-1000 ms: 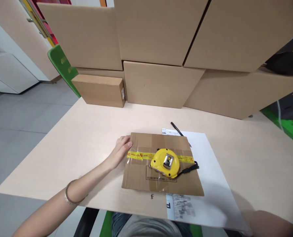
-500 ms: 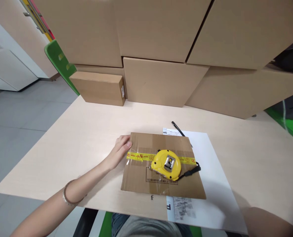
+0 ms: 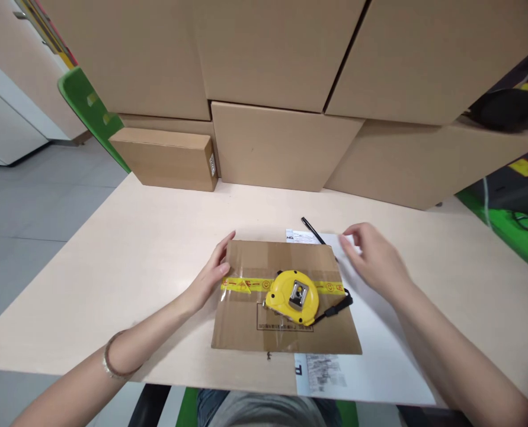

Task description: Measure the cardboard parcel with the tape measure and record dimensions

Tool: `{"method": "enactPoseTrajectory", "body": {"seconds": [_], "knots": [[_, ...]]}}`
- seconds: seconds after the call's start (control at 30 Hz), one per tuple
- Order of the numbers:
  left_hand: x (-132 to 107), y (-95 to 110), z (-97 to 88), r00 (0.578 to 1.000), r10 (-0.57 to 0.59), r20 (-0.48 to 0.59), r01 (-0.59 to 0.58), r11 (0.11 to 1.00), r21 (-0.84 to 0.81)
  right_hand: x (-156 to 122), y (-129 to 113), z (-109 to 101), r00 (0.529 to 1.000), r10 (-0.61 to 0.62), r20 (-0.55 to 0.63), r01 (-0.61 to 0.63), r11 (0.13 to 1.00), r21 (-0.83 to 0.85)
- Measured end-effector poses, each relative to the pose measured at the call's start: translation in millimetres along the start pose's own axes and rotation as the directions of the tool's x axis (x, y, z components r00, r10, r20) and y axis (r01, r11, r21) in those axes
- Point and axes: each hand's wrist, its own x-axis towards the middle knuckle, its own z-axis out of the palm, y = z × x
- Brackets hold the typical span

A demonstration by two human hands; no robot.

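A flat cardboard box (image 3: pixel 241 326), banded with yellow printed tape, lies near the table's front edge. On top of it rests a yellow tape measure (image 3: pixel 285 301) with a metal belt clip and a black wrist strap (image 3: pixel 337 309). My left hand (image 3: pixel 208 277) is at the box's left edge, thumb against the side and fingers stretched out and apart. Beside the upper right corner of the box is my right hand (image 3: pixel 373 261), holding nothing, its fingers loosely curved and thumb apart. White paper (image 3: pixel 379 350) with printed parts extends from under the box.
A black pen (image 3: pixel 312 230) lies behind the box, partly over the paper. At the back left stands a small closed carton (image 3: pixel 170 157). Large cartons (image 3: pixel 281 148) are stacked along the table's (image 3: pixel 90 284) rear edge. A green chair back (image 3: pixel 90 112) shows beyond at left.
My right hand has come in from the lower right to the box's upper right corner. My left fingers have lifted and spread at the left edge. The view has shifted slightly.
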Motion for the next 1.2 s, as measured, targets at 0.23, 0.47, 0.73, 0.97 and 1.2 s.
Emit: {"method": "enactPoseTrajectory", "body": {"seconds": [0.23, 0.47, 0.73, 0.97, 1.2], "knots": [[-3, 9, 5.5, 0.998, -0.011, 0.054, 0.009, 0.999, 0.044, 29, 22, 32, 0.959, 0.1, 0.267, -0.143, 0.978, 0.149], [-6, -1, 16.5, 0.999, 0.023, -0.038, -0.024, 1.0, -0.016, 49, 43, 49, 0.955, -0.018, 0.296, -0.171, 0.781, 0.601], [-16, -3, 18.7, 0.998, 0.015, 0.053, -0.012, 0.998, -0.059, 47, 49, 57, 0.952, -0.056, 0.3, -0.187, 0.667, 0.721], [-19, -4, 18.6, 0.994, -0.012, 0.111, 0.028, 0.989, -0.147, 46, 51, 60, 0.946, -0.091, 0.312, -0.163, 0.697, 0.698], [-18, 0, 18.4, 0.992, -0.009, 0.125, 0.02, 0.995, -0.094, 43, 50, 63, 0.949, -0.113, 0.295, -0.122, 0.731, 0.672]]}}
